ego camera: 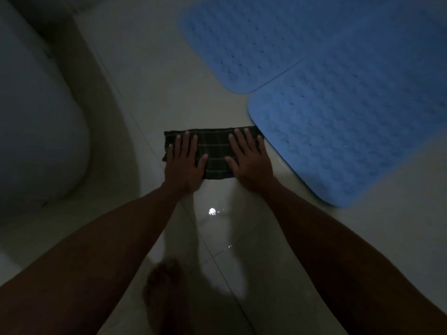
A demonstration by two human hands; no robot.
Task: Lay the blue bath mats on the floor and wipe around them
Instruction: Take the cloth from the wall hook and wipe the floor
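Dim light. Toilet base [36, 117] at far left. Left hand [182, 163] and right hand [251, 163] lie flat, fingers straight, pressing a folded dark cloth [215, 151] on the floor [150, 68]; neither grip is closed. Cloth's right end touches the nearer blue mat [358, 131]; farther mat [254, 39] lies beyond. Advice: keep even pressure, trace the mat edge without lifting it.

Bare tile floor [154, 93] lies open ahead of the cloth [215, 153] — toilet [36, 129] bounds left, near mat [350, 131] touches its right end.
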